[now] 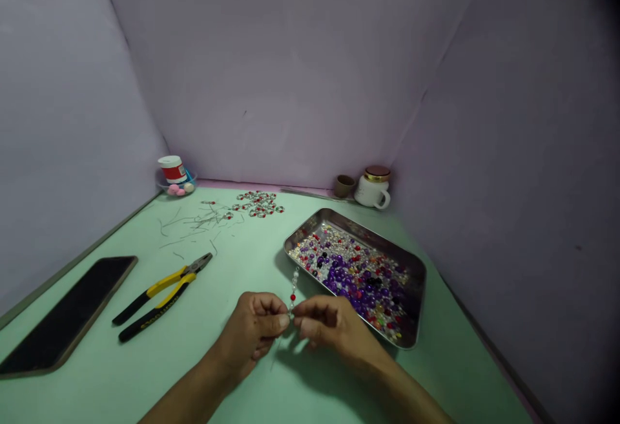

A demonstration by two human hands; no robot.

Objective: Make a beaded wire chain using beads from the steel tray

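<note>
My left hand point(254, 330) and my right hand point(329, 327) meet low in the middle of the green table, fingertips pinched together. Between them they hold a thin wire with beads point(293, 288) threaded on it, clear ones and a red one, standing up from the fingers. Just right of the hands lies a metal tray point(415, 269) full of purple, clear, red and black beads. Yellow-handled pliers point(162, 295) lie to the left of my left hand.
A dark phone point(68, 314) lies at the left edge. Cut wire pieces point(194, 222) and finished beaded links point(258, 204) are scattered at the back. A red-labelled jar point(172, 169) in a small dish stands back left; a brown cup point(343, 185) and a white lidded mug point(372, 187) stand back right.
</note>
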